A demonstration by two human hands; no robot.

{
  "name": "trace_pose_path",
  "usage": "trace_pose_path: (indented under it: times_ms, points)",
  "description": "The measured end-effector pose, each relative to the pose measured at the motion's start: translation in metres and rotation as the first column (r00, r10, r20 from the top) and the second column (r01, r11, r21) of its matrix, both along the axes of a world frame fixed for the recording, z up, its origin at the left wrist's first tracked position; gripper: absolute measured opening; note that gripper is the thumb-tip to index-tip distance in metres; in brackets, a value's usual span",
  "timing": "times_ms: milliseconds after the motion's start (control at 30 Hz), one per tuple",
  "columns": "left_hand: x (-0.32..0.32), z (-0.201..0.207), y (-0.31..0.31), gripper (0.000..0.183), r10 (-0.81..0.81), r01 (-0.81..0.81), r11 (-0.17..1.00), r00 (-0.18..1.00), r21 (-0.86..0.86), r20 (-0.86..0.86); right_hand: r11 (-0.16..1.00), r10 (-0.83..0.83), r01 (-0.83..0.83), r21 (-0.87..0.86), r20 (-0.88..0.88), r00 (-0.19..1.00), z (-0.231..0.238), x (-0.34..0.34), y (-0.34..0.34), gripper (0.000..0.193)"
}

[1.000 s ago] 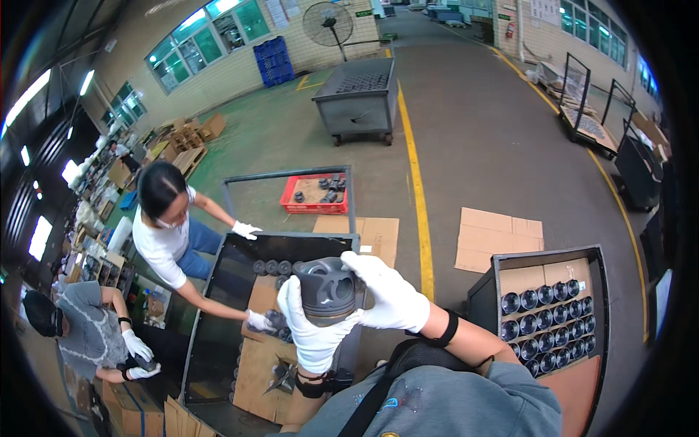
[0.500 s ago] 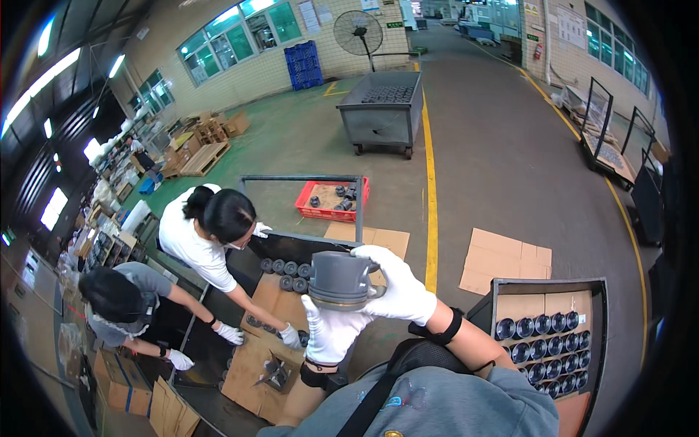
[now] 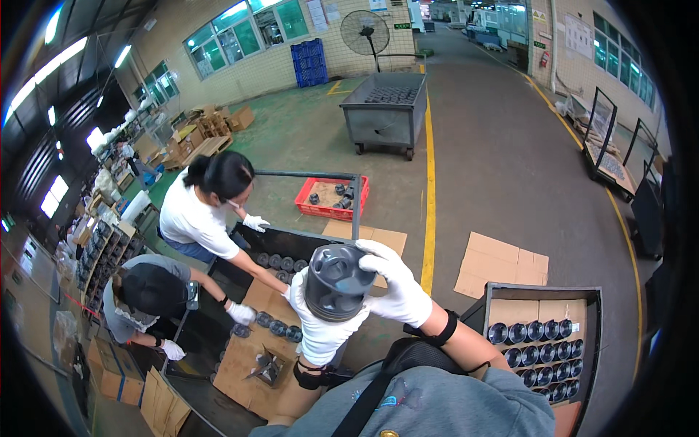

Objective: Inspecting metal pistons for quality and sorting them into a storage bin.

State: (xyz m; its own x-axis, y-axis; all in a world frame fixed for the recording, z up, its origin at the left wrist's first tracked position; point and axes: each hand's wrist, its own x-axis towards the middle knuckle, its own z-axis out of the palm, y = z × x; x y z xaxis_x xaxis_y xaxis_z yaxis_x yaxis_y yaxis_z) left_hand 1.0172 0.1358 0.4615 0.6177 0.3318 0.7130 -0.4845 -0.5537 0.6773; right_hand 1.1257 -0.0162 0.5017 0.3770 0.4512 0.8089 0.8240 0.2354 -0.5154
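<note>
Holds up a dark grey metal part (image 3: 331,280) in front of the chest, beside a black crate (image 3: 298,242) on the left; cups its base and left side with the left hand (image 3: 328,336), closed broadly round it, probably to bear the weight; steadies it with the right hand (image 3: 397,288), half curled, with fingertips on the upper right edge and a gap at the palm, perhaps to keep the hollowed top tipped into view.

Lines the black crate with a cardboard sheet (image 3: 240,364), likely against scratches; carries similar parts (image 3: 277,327) in rows there, seemingly to stop knocking; is attended by co-workers in white (image 3: 200,226) and grey (image 3: 149,288), both gloved, presumably for clean handling.

Shows, to the right, a second crate (image 3: 542,293) with tidy rows of dark round parts (image 3: 535,355), perhaps spaced for easy counting; includes a red basket (image 3: 320,211) beyond, with loose pieces inside.
</note>
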Motion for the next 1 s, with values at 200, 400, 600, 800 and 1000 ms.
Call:
trace_pose_path:
  times_ms: [200,400,600,800,1000]
  points:
    - [-0.017,0.034,0.001,0.085,-0.484,0.431,0.448,0.853,-0.783,0.193,0.988,-0.147,0.122,0.094,0.339,0.929,0.004,-0.016,0.013,0.059]
    - [-0.030,0.028,0.040,0.052,-0.683,0.615,-0.145,0.505,-0.775,0.528,0.998,-0.049,0.052,-0.023,0.123,0.991,0.015,-0.034,0.034,0.088]
    - [-0.025,-0.006,0.056,0.040,-0.482,0.435,0.611,0.867,-0.661,0.125,0.968,-0.051,0.061,-0.244,0.048,0.998,0.015,-0.046,0.040,0.094]
    - [-0.001,-0.016,0.055,0.040,-0.606,0.493,0.101,0.720,-0.864,0.340,0.931,-0.220,0.206,-0.301,-0.015,0.975,0.001,-0.038,0.026,0.092]
    - [0.026,0.002,0.022,0.074,-0.667,0.585,0.112,0.643,-0.803,0.376,0.932,-0.223,0.174,-0.316,-0.125,0.967,0.002,-0.014,-0.005,0.085]
